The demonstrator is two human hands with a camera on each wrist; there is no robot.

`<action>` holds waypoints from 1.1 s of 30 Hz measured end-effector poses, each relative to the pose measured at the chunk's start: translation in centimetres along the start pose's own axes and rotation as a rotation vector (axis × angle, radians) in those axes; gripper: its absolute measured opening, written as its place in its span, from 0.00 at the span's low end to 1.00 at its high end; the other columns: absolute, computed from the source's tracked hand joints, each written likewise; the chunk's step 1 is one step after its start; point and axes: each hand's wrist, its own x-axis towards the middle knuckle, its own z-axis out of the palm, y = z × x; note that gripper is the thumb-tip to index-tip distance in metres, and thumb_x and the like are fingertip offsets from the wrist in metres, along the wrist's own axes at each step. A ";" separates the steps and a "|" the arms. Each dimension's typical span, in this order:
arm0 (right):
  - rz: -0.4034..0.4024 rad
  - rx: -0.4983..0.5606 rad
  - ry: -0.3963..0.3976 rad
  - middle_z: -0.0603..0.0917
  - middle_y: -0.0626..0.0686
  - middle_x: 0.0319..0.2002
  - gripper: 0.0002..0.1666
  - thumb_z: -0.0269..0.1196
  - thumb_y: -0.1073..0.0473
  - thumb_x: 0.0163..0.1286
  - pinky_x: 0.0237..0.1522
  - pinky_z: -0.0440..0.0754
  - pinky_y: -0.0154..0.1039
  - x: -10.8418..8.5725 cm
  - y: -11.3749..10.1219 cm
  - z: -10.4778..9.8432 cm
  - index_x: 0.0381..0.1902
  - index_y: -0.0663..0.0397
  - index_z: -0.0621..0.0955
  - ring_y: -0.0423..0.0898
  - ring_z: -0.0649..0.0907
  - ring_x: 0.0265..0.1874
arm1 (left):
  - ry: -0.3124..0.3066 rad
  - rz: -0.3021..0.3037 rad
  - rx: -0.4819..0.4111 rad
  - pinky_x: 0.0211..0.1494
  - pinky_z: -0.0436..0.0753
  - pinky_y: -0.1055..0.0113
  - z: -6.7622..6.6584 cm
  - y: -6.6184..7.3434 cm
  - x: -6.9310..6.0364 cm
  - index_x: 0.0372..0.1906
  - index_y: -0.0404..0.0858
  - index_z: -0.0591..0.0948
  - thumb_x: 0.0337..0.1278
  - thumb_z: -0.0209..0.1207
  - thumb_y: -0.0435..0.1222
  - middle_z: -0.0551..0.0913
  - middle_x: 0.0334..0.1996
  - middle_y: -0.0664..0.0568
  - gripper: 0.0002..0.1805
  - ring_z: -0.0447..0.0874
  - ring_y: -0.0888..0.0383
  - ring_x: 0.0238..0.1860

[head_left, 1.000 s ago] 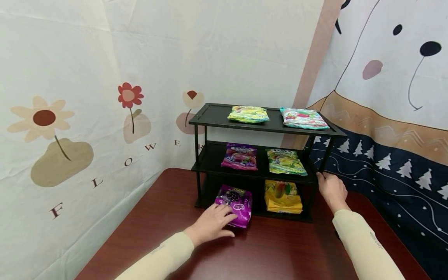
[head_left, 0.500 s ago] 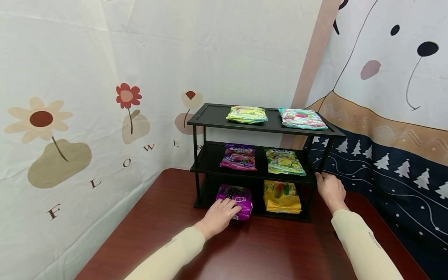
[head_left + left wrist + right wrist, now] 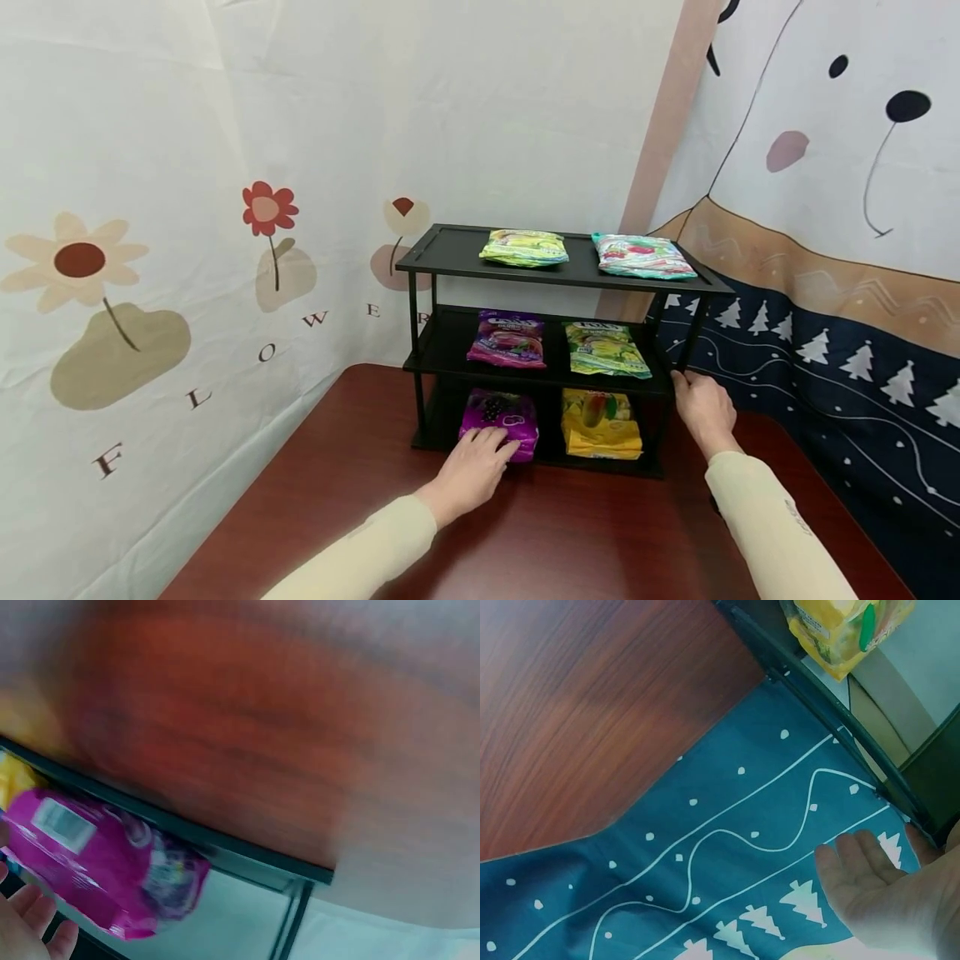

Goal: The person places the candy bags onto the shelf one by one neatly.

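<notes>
In the head view my left hand [image 3: 471,468] lies against the front of a purple candy bag [image 3: 517,429], fingers extended over it and thumb to the right. The bag sits on the bottom tier of a black three-tier rack [image 3: 491,377]. In the left wrist view, fingertips [image 3: 64,937] show beside the lower left of the bag [image 3: 97,855]. My right hand [image 3: 703,408] holds the rack's right front corner at the middle tier. Its remaining fingers hang loose in the right wrist view; the exact contact is partly hidden.
A yellow mango bag [image 3: 600,429] lies right of the purple one. The middle tier bears a berry bag [image 3: 508,340] and a green bag [image 3: 606,350]. On top lie a yellow-green bag [image 3: 523,248] and a white-and-teal bag [image 3: 645,257]. Printed cloth [image 3: 525,117] hangs behind the brown table [image 3: 585,542].
The purple bag has moved back onto the bottom tier, away from me, with my left hand following it. My right hand stays at the rack's corner. The view has shifted slightly.
</notes>
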 end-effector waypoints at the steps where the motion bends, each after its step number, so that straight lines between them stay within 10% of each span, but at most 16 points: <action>1: -0.001 0.003 0.001 0.74 0.57 0.22 0.27 0.46 0.46 0.81 0.29 0.71 0.52 0.0 -0.1 0.0 0.28 0.56 0.78 0.60 0.77 0.30 | 0.000 0.012 -0.005 0.60 0.76 0.55 -0.3 0.2 -0.4 0.62 0.48 0.79 0.65 0.62 0.42 0.79 0.56 0.49 0.21 0.78 0.52 0.56; 11: -0.004 0.006 0.009 0.80 0.66 0.35 0.26 0.46 0.46 0.81 0.33 0.73 0.58 0.3 -0.2 0.0 0.46 0.61 0.82 0.65 0.79 0.37 | -0.120 -0.024 -0.025 0.68 0.68 0.52 -0.3 0.7 -1.8 0.65 0.46 0.77 0.66 0.61 0.46 0.71 0.69 0.46 0.24 0.70 0.50 0.68; 27: -0.012 0.000 -0.013 0.81 0.70 0.43 0.28 0.45 0.46 0.81 0.35 0.74 0.59 -0.1 -0.1 0.1 0.51 0.63 0.81 0.66 0.79 0.38 | -0.264 -0.114 -0.033 0.67 0.69 0.46 2.1 0.6 0.7 0.70 0.48 0.73 0.67 0.59 0.46 0.67 0.71 0.45 0.27 0.66 0.50 0.70; 33: -0.009 0.017 -0.003 0.80 0.63 0.31 0.26 0.46 0.47 0.81 0.32 0.73 0.56 -0.1 -0.1 0.1 0.46 0.62 0.82 0.63 0.78 0.34 | -0.279 -0.119 -0.056 0.66 0.70 0.45 1.7 0.3 1.5 0.70 0.49 0.73 0.68 0.59 0.44 0.67 0.71 0.46 0.27 0.66 0.50 0.70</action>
